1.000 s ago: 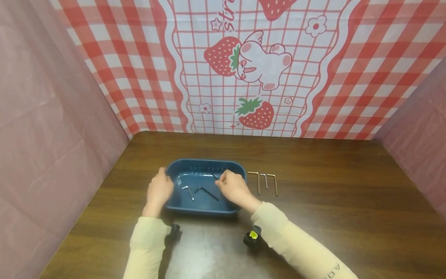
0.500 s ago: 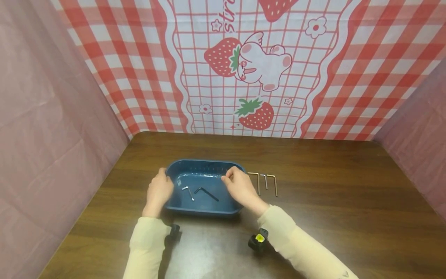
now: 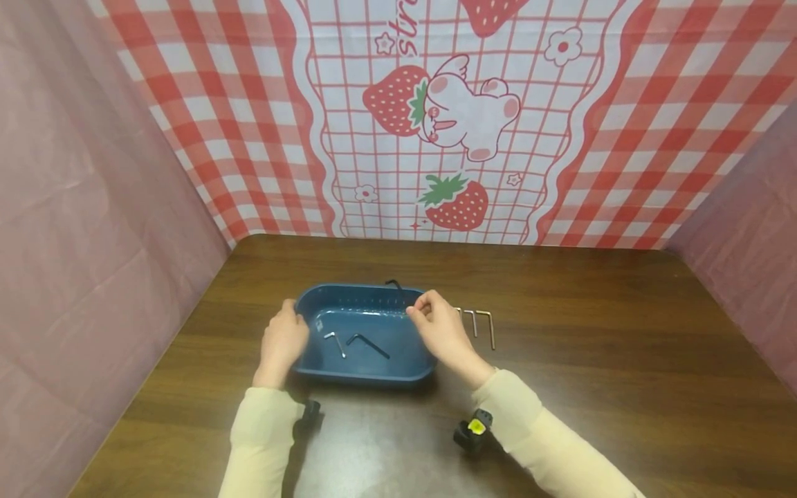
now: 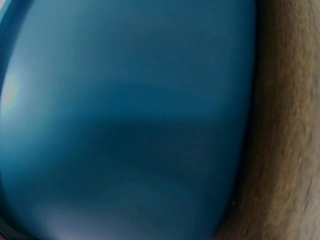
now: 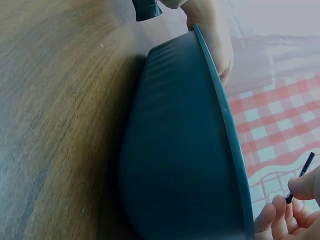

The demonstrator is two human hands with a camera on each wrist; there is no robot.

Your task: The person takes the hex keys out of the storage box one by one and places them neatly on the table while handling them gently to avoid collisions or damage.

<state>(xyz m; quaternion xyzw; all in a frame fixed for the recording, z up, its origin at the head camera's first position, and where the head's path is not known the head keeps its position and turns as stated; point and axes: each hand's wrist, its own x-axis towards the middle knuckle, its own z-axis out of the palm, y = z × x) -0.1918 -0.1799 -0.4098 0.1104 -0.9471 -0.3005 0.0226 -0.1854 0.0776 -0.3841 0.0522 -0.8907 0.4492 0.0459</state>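
Note:
My right hand (image 3: 443, 332) pinches a black hex key (image 3: 395, 288) between thumb and fingertips, above the right end of a blue plastic tray (image 3: 367, 377). The key's bent end shows over the tray's back rim; in the right wrist view the black hex key (image 5: 306, 165) sticks out past the thumb. At the tray's left end, my left hand (image 3: 284, 342) grips the rim. Inside the tray lie a silver hex key (image 3: 337, 344) and another black hex key (image 3: 372, 345). Only the blue tray wall (image 4: 125, 100) and tabletop fill the left wrist view.
On the wooden table (image 3: 591, 346), right of the tray, lie a small silver hex key (image 3: 474, 323) and a brass-coloured hex key (image 3: 492, 330). Another brass-coloured one is mostly hidden behind my right hand. A checked strawberry cloth (image 3: 454, 207) hangs behind the table.
My right hand has moved right and slightly back from over the tray's middle, carrying the black hex key, whose bent end has come into view. My left hand stays on the rim.

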